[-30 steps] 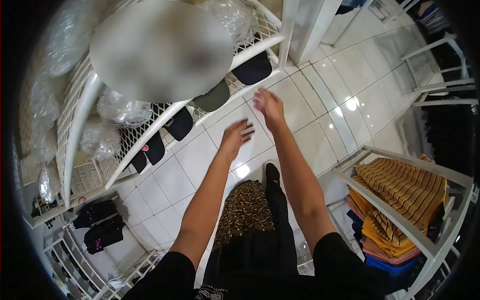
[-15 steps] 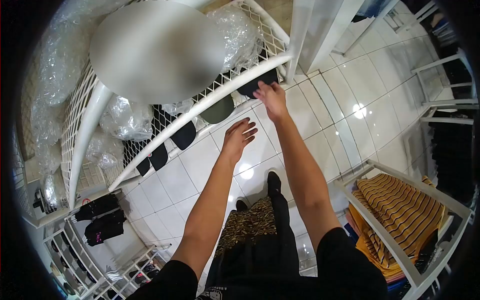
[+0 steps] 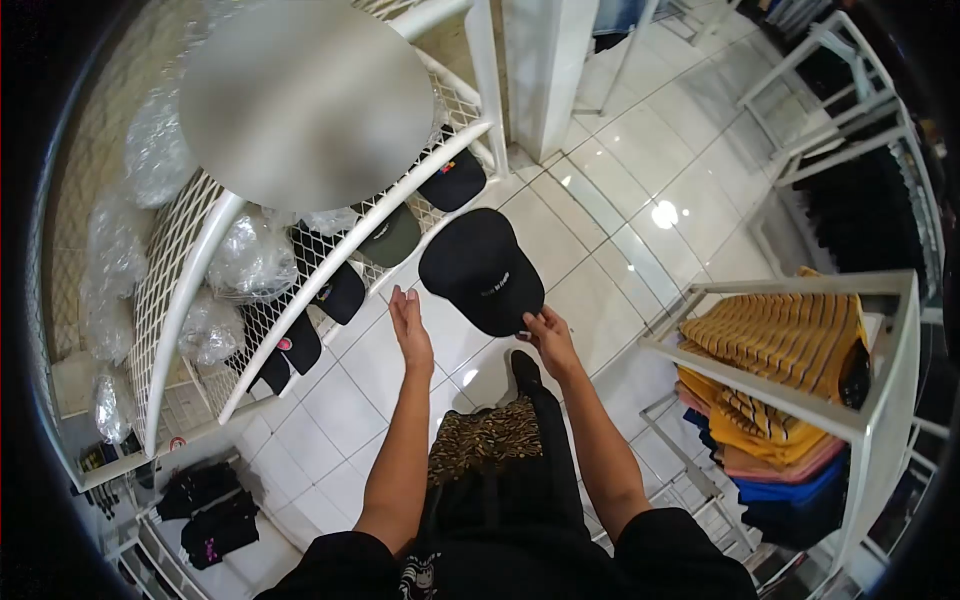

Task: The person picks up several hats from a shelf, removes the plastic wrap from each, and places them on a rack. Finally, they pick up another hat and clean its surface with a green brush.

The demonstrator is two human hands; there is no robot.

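Note:
A black baseball cap (image 3: 478, 262) with small light lettering on its front hangs in the air before me. My right hand (image 3: 548, 340) pinches it by the edge of its brim. Just left of the cap, my left hand (image 3: 411, 325) is raised with fingers stretched out, holding nothing and apart from the cap. Behind the cap, on a lower level of a white mesh rack, sit a black cap with a colourful patch (image 3: 452, 181), an olive-green cap (image 3: 389, 236) and another black cap (image 3: 341, 292). A blurred oval hides part of the rack's upper level.
Clear plastic-wrapped bundles (image 3: 248, 258) lie on the mesh rack (image 3: 182, 290). At right stands a white-framed stand (image 3: 865, 425) with folded striped yellow shirts (image 3: 780, 335). Black garments (image 3: 218, 530) lie at lower left. White floor tiles (image 3: 560, 225) run between the racks.
My right hand has taken the black cap from the rack's right end and drawn it back toward me. My left hand has moved left and lower. The view has shifted.

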